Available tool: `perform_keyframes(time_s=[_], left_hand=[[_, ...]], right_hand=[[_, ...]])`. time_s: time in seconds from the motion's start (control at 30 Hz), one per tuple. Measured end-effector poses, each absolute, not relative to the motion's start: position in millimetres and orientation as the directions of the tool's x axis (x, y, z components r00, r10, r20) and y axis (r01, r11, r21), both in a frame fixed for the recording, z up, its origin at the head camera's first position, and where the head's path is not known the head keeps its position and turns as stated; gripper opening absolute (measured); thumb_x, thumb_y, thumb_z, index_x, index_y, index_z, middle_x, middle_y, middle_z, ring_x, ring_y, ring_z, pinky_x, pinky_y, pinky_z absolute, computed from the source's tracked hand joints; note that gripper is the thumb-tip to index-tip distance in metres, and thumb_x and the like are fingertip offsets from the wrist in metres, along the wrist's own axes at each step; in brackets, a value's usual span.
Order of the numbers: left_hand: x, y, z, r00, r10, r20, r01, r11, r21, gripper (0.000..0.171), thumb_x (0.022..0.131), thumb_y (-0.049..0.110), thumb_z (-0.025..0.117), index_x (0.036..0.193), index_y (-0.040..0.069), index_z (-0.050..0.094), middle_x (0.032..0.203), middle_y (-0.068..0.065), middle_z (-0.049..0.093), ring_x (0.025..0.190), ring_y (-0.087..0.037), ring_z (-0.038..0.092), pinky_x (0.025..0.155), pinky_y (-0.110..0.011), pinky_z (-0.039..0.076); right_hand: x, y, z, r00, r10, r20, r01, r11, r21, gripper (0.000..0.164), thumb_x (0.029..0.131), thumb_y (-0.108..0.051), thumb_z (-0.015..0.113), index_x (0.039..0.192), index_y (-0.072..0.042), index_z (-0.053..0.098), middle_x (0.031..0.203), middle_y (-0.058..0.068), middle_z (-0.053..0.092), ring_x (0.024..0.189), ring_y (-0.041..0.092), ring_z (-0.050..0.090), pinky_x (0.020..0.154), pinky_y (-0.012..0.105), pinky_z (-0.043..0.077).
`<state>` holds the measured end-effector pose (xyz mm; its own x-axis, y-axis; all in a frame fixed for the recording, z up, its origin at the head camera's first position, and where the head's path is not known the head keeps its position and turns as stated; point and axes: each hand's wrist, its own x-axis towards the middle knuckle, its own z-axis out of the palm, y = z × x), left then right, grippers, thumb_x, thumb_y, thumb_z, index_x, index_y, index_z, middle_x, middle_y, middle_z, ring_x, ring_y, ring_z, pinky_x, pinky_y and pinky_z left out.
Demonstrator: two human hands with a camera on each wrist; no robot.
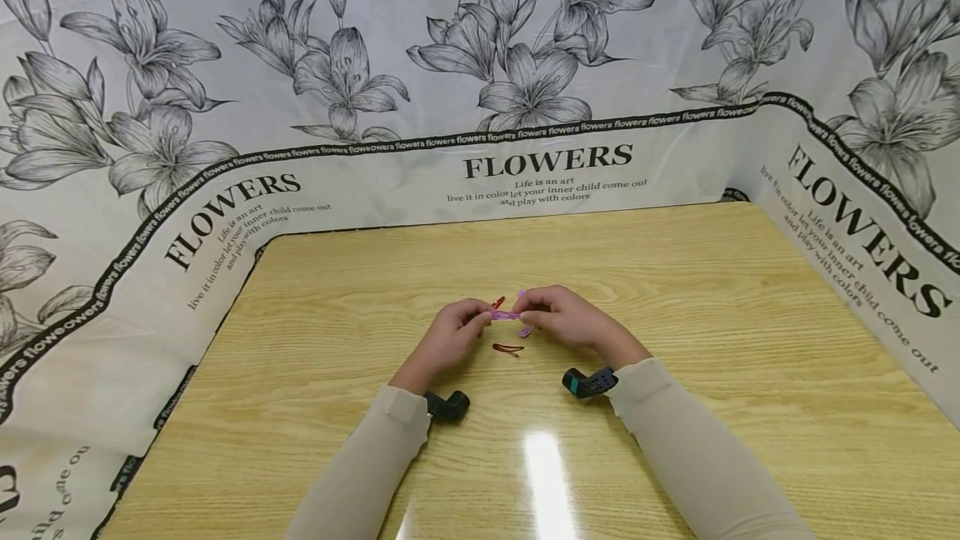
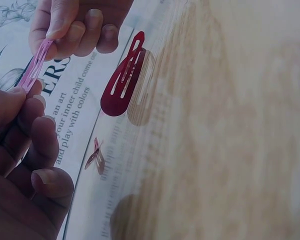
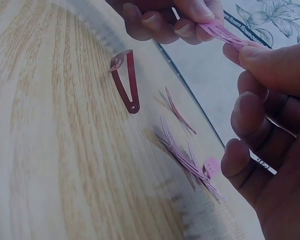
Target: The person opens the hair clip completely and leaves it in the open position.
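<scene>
Between both hands, above the table, a pink snap hair clip (image 1: 505,315) is held by its two ends. The left hand (image 1: 456,330) pinches one end with thumb and forefinger. At the other end the right hand (image 1: 561,317) pinches it the same way; its remaining fingers are loosely bent in the right wrist view. A dark red hair clip (image 1: 507,349) lies on the wood nearer the person, its frame sprung apart. Another red hair clip (image 1: 498,302) lies beyond the hands. Beside the right hand rest several pink hair clips (image 3: 182,152), partly overlapping.
The light wooden table (image 1: 712,340) is bordered at the back and sides by a white flower-print cloth (image 1: 390,182). Each wrist wears a dark camera, the left camera (image 1: 448,407) and the right camera (image 1: 587,382). A bright light reflection (image 1: 547,473) shows on the near tabletop.
</scene>
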<state>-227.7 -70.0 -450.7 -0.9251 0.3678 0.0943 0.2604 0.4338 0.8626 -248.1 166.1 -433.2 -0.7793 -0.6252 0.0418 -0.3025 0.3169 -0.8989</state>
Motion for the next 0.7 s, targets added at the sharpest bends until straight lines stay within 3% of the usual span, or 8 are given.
perform_keyframes(time_s=[0.17,0.47,0.7], left_hand=[[-227.7,-69.8,-450.6,-0.924,0.372,0.088,0.257,0.435,0.863,0.021,0.102,0.028,0.049,0.104,0.018,0.067,0.088,-0.015,0.062,0.074,-0.018,0.051,0.070,-0.032,0.043],[-227.8,-68.5,-450.3,-0.923,0.371,0.101,0.266,0.427,0.864,0.023,0.101,0.031,0.050,0.103,0.017,0.068,0.088,-0.014,0.063,0.076,-0.017,0.052,0.072,-0.032,0.044],[-227.9,-68.9,-451.3,-0.930,0.355,0.093,0.251,0.427,0.869,0.022,0.101,0.032,0.051,0.103,0.019,0.069,0.089,-0.014,0.064,0.076,-0.018,0.053,0.072,-0.032,0.044]], right_hand=[[-246.7,166.0,-432.3,-0.777,-0.627,0.057,-0.313,0.307,-0.899,0.021,0.100,-0.009,0.052,0.109,0.006,0.064,0.104,0.026,0.064,0.090,0.039,0.066,0.080,0.046,0.053],[-246.6,164.5,-431.7,-0.806,-0.591,0.031,-0.287,0.345,-0.894,0.017,0.100,-0.010,0.052,0.103,-0.009,0.068,0.106,0.014,0.067,0.090,0.035,0.068,0.082,0.045,0.053],[-248.2,165.0,-434.3,-0.810,-0.585,0.029,-0.299,0.370,-0.880,0.017,0.100,-0.012,0.053,0.104,-0.011,0.069,0.104,0.018,0.067,0.089,0.034,0.066,0.077,0.039,0.051]])
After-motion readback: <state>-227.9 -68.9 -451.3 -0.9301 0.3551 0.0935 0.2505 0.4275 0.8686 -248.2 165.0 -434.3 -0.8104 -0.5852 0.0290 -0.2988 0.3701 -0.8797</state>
